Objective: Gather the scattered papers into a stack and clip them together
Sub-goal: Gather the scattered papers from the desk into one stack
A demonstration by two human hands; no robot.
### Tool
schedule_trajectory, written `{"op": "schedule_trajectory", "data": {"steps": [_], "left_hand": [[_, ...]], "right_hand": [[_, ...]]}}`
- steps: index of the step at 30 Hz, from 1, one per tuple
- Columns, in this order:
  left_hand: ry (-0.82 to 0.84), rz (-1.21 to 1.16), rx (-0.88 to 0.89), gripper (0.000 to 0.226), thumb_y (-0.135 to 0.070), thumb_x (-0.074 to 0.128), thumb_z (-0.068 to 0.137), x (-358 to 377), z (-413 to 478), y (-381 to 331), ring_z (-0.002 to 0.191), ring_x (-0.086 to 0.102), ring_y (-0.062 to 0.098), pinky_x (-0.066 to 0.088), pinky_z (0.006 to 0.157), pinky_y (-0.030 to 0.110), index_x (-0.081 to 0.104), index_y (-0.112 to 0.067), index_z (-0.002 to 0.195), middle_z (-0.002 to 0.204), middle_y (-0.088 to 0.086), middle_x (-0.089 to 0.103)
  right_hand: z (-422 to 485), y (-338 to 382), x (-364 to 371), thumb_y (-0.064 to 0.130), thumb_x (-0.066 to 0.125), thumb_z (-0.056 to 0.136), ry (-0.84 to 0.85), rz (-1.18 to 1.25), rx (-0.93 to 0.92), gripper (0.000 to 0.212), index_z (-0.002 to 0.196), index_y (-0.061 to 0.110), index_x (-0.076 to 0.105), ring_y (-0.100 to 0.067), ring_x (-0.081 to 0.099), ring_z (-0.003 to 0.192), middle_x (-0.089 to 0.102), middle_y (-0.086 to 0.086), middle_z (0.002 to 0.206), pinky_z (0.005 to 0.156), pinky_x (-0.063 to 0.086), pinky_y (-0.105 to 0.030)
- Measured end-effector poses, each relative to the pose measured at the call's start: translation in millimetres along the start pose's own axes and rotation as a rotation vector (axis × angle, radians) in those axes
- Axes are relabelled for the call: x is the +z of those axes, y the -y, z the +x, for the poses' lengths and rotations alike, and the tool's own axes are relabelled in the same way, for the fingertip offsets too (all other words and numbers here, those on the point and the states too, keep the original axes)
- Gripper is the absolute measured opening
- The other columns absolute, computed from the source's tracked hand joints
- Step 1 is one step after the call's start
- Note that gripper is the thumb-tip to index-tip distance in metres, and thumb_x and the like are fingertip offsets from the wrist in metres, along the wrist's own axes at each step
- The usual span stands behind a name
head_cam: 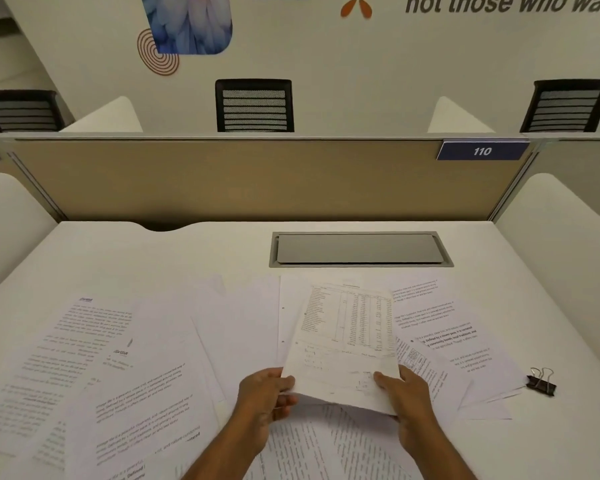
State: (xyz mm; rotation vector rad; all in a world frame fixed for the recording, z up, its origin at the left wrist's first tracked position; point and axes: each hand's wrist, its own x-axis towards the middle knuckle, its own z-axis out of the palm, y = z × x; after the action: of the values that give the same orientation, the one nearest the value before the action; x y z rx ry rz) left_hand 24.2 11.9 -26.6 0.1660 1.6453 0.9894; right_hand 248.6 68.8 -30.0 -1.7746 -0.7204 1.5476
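Status: we see both hands on one printed sheet point(347, 337), the one with a table of figures, lifted off the desk point(187, 247) at its front middle. Left hand point(267, 393) pinches the lower left corner, thumb on top, other fingers curled underneath. Right hand point(409, 396) pinches the lower right corner, thumb on top; we can't tell how its fingers lie under the paper. The sheet tilts up away from us, near edge sagging a little.

Rest of the papers point(118, 375) not yet stacked: they lie flat and overlapping across the desk, left, centre and right, some under the held sheet. Binder clip point(541, 381), black with wire handles, lies loose on the desk at the right edge of the spread, well apart from both hands; we can't tell if it touches the nearest sheet.

Behind: grey cable hatch point(359, 249) set in the desk, tan partition point(222, 181) with a blue "110" label point(482, 151), three black chairs point(254, 105) past it
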Motion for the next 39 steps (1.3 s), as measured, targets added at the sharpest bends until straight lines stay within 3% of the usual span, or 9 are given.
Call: {"op": "schedule_trajectory", "data": {"steps": [4,7,10,13,18,23,33,36,39], "left_hand": [[-0.153,0.174,0.173,0.016,-0.017,0.064,0.096,-1.0,16.5,-3.6,0.077,0.067,0.024,0.054,0.068,0.032,0.070,-0.009,0.108,0.102,0.012,0.076],[-0.253,0.444,0.282,0.038,-0.034,0.064,0.096,5.3,30.3,-15.5,0.107,0.064,0.026,0.053,0.089,0.034,0.060,-0.015,0.129,0.133,0.007,0.064],[-0.259,0.637,0.283,0.062,-0.039,0.068,0.092,19.2,43.6,-26.6,0.131,0.055,0.031,0.048,0.102,0.038,0.047,-0.012,0.143,0.147,0.009,0.054],[-0.273,0.732,0.280,0.063,-0.034,0.075,0.084,29.8,54.6,-30.8,0.121,0.061,0.031,0.051,0.093,0.036,0.049,-0.008,0.136,0.135,0.010,0.061],[-0.313,0.709,0.384,0.030,-0.014,0.074,0.085,41.8,60.6,-21.8,0.090,0.061,0.019,0.052,0.077,0.026,0.062,-0.014,0.112,0.110,0.004,0.070],[-0.284,0.582,0.454,0.012,-0.005,0.064,0.091,47.9,54.9,-22.9,0.085,0.063,0.021,0.046,0.067,0.023,0.061,-0.016,0.092,0.088,-0.003,0.064],[-0.123,0.375,0.303,0.018,-0.011,0.053,0.101,-6.9,23.4,-15.2,0.096,0.064,0.020,0.054,0.079,0.033,0.060,-0.019,0.115,0.111,0.001,0.065],[-0.103,0.384,0.249,0.025,-0.008,0.049,0.101,-24.0,15.5,-0.3,0.096,0.069,0.022,0.057,0.072,0.032,0.063,-0.022,0.116,0.113,0.002,0.071],[-0.095,0.382,0.207,0.027,-0.009,0.044,0.103,-31.8,5.6,11.8,0.096,0.071,0.024,0.059,0.076,0.035,0.065,-0.022,0.114,0.114,0.003,0.073]], "right_hand": [[18.8,1.5,-23.5,-0.003,0.063,0.093,-0.088,-0.025,-0.038,0.044,0.137,0.002,0.058,-0.034,0.063,0.111,0.067,-0.015,0.128,0.103,0.051,-0.051],[33.7,-2.0,-46.1,0.000,0.064,0.093,-0.139,-0.030,-0.068,0.046,0.138,0.002,0.057,-0.037,0.063,0.115,0.067,-0.015,0.130,0.105,0.049,-0.054],[35.9,-3.9,-54.4,0.003,0.061,0.096,-0.138,-0.106,-0.127,0.040,0.136,0.002,0.059,-0.033,0.063,0.108,0.068,-0.014,0.126,0.095,0.052,-0.044],[38.9,-10.3,-53.7,0.004,0.060,0.097,-0.121,-0.131,-0.138,0.040,0.136,0.003,0.059,-0.034,0.064,0.107,0.069,-0.014,0.123,0.094,0.054,-0.043],[41.1,-16.3,-52.3,0.004,0.061,0.097,-0.116,-0.128,-0.143,0.037,0.134,0.005,0.061,-0.032,0.066,0.104,0.068,-0.007,0.108,0.093,0.054,-0.042],[38.5,-17.0,-51.0,0.009,0.061,0.097,-0.101,-0.126,-0.145,0.039,0.136,0.008,0.060,-0.032,0.066,0.108,0.070,-0.008,0.120,0.098,0.055,-0.049],[10.2,-8.8,-48.3,0.006,0.067,0.093,0.082,-0.083,-0.116,0.026,0.116,0.016,0.072,-0.025,0.073,0.099,0.079,0.000,0.106,0.084,0.059,-0.038],[-3.1,-23.0,-30.9,0.001,0.067,0.091,0.116,-0.142,-0.120,0.021,0.099,0.018,0.075,-0.018,0.078,0.081,0.082,0.006,0.085,0.064,0.061,-0.026],[-13.9,-38.6,-14.6,0.002,0.068,0.091,0.137,-0.192,-0.123,0.020,0.102,0.017,0.076,-0.015,0.076,0.082,0.080,0.008,0.086,0.061,0.058,-0.020]]}}
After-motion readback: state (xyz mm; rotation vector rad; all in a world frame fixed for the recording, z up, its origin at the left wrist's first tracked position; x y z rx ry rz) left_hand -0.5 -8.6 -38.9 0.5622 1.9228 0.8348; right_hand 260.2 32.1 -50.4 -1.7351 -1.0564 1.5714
